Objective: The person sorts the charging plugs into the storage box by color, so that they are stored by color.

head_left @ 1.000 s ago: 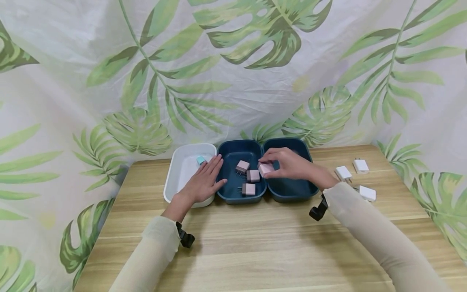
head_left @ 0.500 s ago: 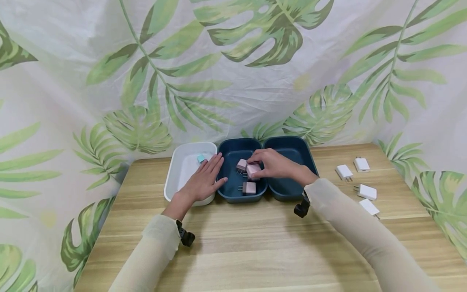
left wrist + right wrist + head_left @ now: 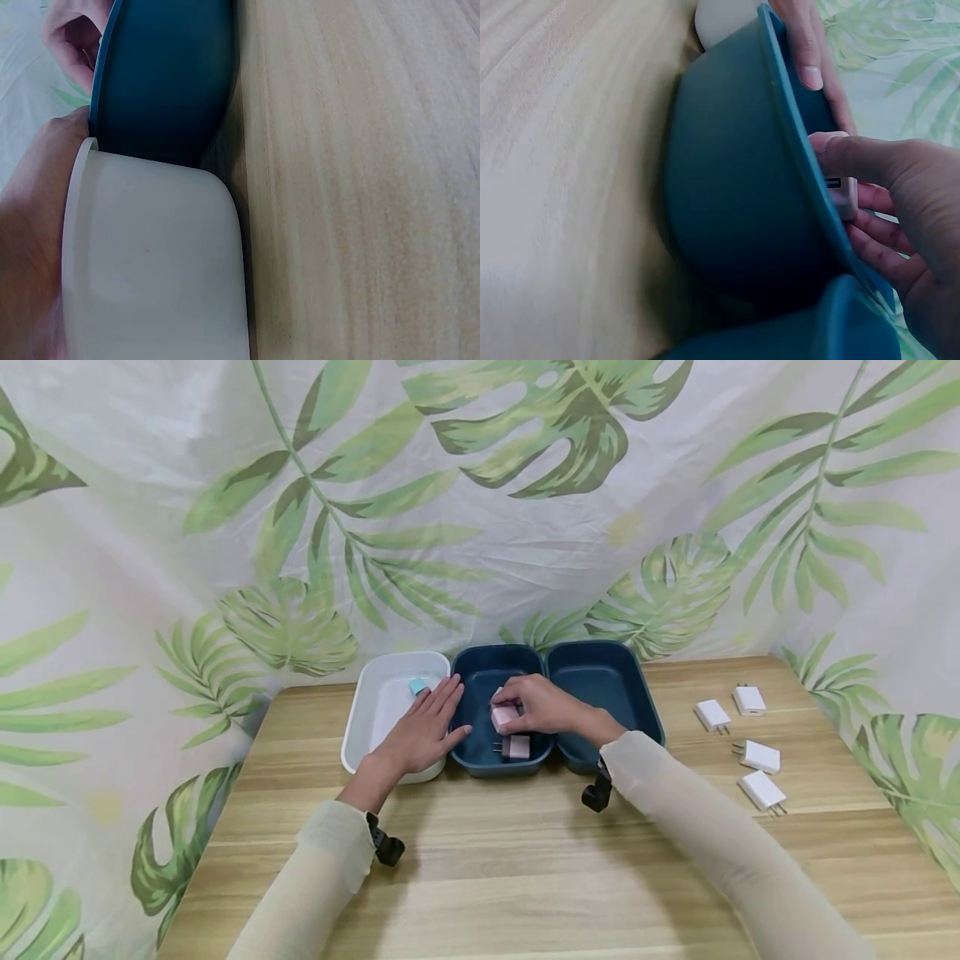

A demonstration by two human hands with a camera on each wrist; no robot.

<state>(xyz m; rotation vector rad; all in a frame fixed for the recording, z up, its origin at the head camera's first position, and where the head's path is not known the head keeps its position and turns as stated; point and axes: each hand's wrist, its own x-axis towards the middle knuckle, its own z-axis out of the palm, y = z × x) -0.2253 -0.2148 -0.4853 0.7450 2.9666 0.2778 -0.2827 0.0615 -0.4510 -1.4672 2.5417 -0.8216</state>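
In the head view my right hand [image 3: 550,704] reaches into the middle dark-blue bin [image 3: 497,655]. Thumb and fingers pinch a pink plug-in charger [image 3: 505,718], whose USB port side shows in the right wrist view, where the charger [image 3: 844,196] sits at the bin's rim. Another pink charger [image 3: 516,747] lies on the bin floor just below it, prongs pointing left. More pink is partly hidden behind my fingers. My left hand [image 3: 416,735] lies with straight fingers across the right rim of the white bin [image 3: 363,703]. A teal charger [image 3: 417,687] lies in that bin beside the fingers.
A second dark-blue bin [image 3: 604,693] stands right of the middle one, touching or nearly so. Several white chargers [image 3: 762,756] lie on the wooden table [image 3: 487,877] at the right. A leaf-patterned cloth [image 3: 495,568] hangs directly behind the bins.
My right hand has moved left with the pink charger, from over the rim between the two blue bins into the middle one. The left hand stays on the white bin.
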